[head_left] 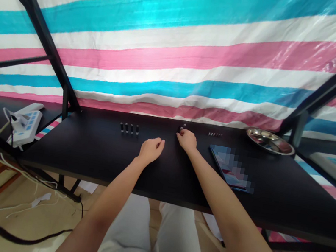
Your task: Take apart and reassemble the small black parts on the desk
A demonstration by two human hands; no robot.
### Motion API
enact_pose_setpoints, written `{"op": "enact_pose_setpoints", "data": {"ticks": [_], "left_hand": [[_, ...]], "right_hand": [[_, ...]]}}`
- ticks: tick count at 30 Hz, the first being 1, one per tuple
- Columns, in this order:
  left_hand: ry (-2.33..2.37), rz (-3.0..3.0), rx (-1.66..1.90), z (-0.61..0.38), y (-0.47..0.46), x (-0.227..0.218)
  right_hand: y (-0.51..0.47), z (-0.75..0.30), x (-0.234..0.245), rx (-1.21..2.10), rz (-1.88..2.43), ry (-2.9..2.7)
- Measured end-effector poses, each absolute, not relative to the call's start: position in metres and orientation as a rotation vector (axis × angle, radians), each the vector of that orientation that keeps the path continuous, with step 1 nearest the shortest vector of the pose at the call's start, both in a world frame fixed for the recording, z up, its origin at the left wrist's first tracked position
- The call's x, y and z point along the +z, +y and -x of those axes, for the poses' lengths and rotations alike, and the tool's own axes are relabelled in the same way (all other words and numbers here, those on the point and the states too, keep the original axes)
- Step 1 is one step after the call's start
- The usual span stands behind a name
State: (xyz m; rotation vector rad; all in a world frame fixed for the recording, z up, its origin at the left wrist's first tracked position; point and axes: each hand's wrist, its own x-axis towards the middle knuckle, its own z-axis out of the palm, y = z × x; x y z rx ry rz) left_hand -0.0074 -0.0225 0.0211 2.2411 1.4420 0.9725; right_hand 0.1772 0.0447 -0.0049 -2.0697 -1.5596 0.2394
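Note:
My right hand (pixel 187 140) reaches to the back middle of the black table (pixel 86 151). Its fingertips are pinched together at a small dark piece (pixel 179 129), with a small silvery piece (pixel 184 125) just behind them. What exactly sits between these fingers is too small to make out. Nearer to me and to the left, my left hand (pixel 150 149) hovers over or rests on the table with its fingers curled in; anything inside it is hidden. Left of that hand, several small black cylinders with silvery ends (pixel 129 128) are lined up in a row.
Right of my right hand lies a row of tiny silvery pieces (pixel 215 134). A dark flat device with a pixelated screen (pixel 228 168) lies nearer. The shiny metal dish (pixel 270 142) is at the back right. White power strips (pixel 28 124) sit left; striped sheeting (pixel 179 59) hangs behind.

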Motion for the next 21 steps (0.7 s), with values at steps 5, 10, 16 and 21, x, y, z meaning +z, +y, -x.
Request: {"op": "enact_pose_setpoints", "data": {"ticks": [5, 10, 16, 21], "left_hand": [[1.437, -2.242, 0.977, 0.007, -0.023, 0.021], [1.421, -2.243, 0.968, 0.008, -0.023, 0.021], [1.427, -2.229, 0.965, 0.007, -0.024, 0.021], [1.429, -2.238, 0.967, 0.006, -0.023, 0.021]], "right_hand": [[0.046, -0.177, -0.004, 0.225, 2.092, -1.562], [0.049, -0.179, -0.006, 0.238, 2.087, -1.572], [0.053, -0.188, -0.008, 0.296, 2.096, -1.589], [0.053, -0.197, -0.006, 0.299, 2.110, -1.571]]}}
